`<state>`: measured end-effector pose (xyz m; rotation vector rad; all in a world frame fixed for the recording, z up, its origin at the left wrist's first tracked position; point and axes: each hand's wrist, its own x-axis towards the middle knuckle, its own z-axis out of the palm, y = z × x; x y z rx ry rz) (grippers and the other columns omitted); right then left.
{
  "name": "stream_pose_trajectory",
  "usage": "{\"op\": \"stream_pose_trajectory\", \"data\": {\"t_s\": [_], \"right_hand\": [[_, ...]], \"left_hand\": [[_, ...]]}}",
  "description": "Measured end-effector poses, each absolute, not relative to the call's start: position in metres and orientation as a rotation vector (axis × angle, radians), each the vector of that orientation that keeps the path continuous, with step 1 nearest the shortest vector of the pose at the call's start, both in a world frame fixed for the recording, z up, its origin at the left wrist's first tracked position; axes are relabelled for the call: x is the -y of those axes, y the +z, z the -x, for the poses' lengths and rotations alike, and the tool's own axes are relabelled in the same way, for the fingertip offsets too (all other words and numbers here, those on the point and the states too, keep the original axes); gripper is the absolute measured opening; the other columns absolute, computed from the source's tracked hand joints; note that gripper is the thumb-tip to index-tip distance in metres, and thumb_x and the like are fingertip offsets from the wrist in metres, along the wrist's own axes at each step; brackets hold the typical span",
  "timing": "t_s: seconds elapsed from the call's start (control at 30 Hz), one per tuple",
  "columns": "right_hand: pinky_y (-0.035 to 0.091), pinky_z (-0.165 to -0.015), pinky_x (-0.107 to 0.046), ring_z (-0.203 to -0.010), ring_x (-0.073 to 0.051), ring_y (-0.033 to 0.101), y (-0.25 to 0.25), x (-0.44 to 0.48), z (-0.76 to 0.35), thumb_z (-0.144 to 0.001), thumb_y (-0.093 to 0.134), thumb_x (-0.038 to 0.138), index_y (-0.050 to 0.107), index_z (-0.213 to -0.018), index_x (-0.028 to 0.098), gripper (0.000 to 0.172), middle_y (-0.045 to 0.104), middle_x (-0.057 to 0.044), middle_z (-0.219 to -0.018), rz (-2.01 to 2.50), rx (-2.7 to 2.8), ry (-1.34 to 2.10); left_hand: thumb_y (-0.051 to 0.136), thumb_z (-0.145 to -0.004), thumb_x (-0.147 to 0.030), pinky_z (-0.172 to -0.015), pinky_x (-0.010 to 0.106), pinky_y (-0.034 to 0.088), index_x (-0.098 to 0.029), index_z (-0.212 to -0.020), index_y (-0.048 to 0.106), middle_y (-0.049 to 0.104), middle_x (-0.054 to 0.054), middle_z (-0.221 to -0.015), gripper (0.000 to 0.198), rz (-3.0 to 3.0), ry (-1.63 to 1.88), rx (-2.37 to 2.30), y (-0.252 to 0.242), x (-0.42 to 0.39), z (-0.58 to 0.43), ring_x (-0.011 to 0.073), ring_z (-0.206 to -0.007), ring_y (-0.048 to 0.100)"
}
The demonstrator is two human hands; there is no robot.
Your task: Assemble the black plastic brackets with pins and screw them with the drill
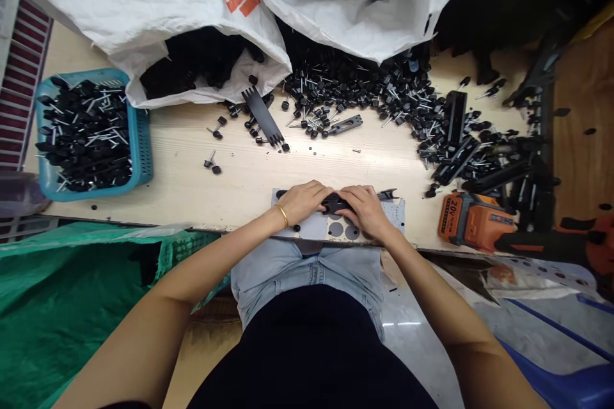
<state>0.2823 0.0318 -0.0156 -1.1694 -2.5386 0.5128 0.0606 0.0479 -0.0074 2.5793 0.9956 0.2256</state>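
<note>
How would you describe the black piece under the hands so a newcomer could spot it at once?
Start at the wooden table and go to its near edge, where a grey plate with round holes lies. The long black strip lies across it, under the left hand and right hand. Unlike the loose strips farther back, it alone is held.

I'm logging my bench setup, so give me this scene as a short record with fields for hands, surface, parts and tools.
hands: left hand and right hand both closed on the black part
support: grey perforated plate at the near edge of the table
left side: blue basket full of black knobs
back: loose knob pile, white bags
right side: orange drill
</note>
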Motion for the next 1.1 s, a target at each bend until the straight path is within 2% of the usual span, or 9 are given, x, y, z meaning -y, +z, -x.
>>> {"op": "stream_pose_trajectory", "data": {"t_s": [0.3,0.47,0.63,0.8,0.87,0.97,1.03,1.1], "right_hand": [[0.032,-0.083,-0.037,-0.09,-0.022,0.056,-0.022,-0.016,-0.275,-0.092,0.05,0.042,0.06,-0.117,0.016,0.038,0.067,-0.01,-0.107,1.347,2.398,0.375],[0.033,-0.083,-0.037,-0.09,-0.022,0.056,-0.024,-0.025,-0.282,-0.092,0.046,0.049,0.062,-0.116,0.017,0.042,0.068,-0.01,-0.108,1.239,2.449,0.537],[0.035,-0.085,-0.04,-0.092,-0.023,0.056,-0.019,-0.023,-0.278,-0.091,0.05,0.045,0.062,-0.117,0.017,0.04,0.067,-0.011,-0.112,1.312,2.416,0.579],[0.043,-0.086,-0.041,-0.098,-0.025,0.058,0.001,-0.048,-0.296,-0.091,0.053,0.038,0.062,-0.117,0.021,0.033,0.066,-0.01,-0.112,1.308,2.364,0.93],[0.046,-0.086,-0.041,-0.095,-0.024,0.059,0.006,-0.079,-0.313,-0.091,0.048,0.031,0.063,-0.116,0.02,0.031,0.065,-0.011,-0.11,1.504,2.202,0.827],[0.042,-0.092,-0.047,-0.1,-0.029,0.057,0.005,-0.135,-0.335,-0.086,0.044,0.018,0.061,-0.117,0.013,0.035,0.061,-0.017,-0.113,1.938,1.933,0.364],[0.041,-0.094,-0.05,-0.106,-0.033,0.054,-0.001,-0.166,-0.339,-0.082,0.046,0.017,0.059,-0.117,0.011,0.037,0.059,-0.02,-0.115,2.078,1.93,0.218],[0.042,-0.091,-0.051,-0.105,-0.033,0.054,-0.005,-0.186,-0.337,-0.081,0.047,0.017,0.06,-0.113,0.01,0.035,0.059,-0.021,-0.112,2.124,1.992,0.187]], "left_hand": [[0.066,-0.085,-0.028,-0.073,0.028,0.051,-0.015,-0.117,0.052,0.066,0.007,-0.103,0.038,-2.594,0.144,-1.068,-0.007,-0.044,-0.063,0.0194,-0.098,0.06],[0.064,-0.086,-0.032,-0.071,0.028,0.05,-0.015,-0.118,0.051,0.066,0.008,-0.103,0.038,-2.591,0.106,-1.074,-0.005,-0.045,-0.064,0.0203,-0.099,0.059],[0.065,-0.086,-0.032,-0.072,0.028,0.05,-0.015,-0.117,0.051,0.066,0.007,-0.103,0.038,-2.586,0.094,-1.077,-0.003,-0.045,-0.063,0.0206,-0.099,0.059],[0.067,-0.084,-0.029,-0.078,0.029,0.051,-0.015,-0.117,0.052,0.065,0.008,-0.106,0.039,-2.577,0.085,-1.015,-0.002,-0.056,-0.069,0.021,-0.101,0.059],[0.066,-0.085,-0.026,-0.082,0.031,0.051,-0.014,-0.12,0.051,0.064,0.01,-0.11,0.04,-2.571,0.069,-0.99,0.0,-0.06,-0.076,0.0221,-0.103,0.059],[0.062,-0.084,-0.019,-0.088,0.033,0.05,-0.012,-0.133,0.042,0.062,0.012,-0.116,0.053,-2.548,0.107,-0.888,0.007,-0.061,-0.085,0.023,-0.107,0.057],[0.059,-0.082,-0.014,-0.093,0.033,0.049,-0.011,-0.139,0.035,0.06,0.012,-0.122,0.062,-2.514,0.216,-0.81,0.012,-0.062,-0.083,0.0218,-0.109,0.056],[0.054,-0.081,-0.008,-0.093,0.033,0.05,-0.012,-0.137,0.039,0.06,0.011,-0.123,0.058,-2.481,0.338,-0.882,0.014,-0.066,-0.072,0.0203,-0.108,0.056]]}}
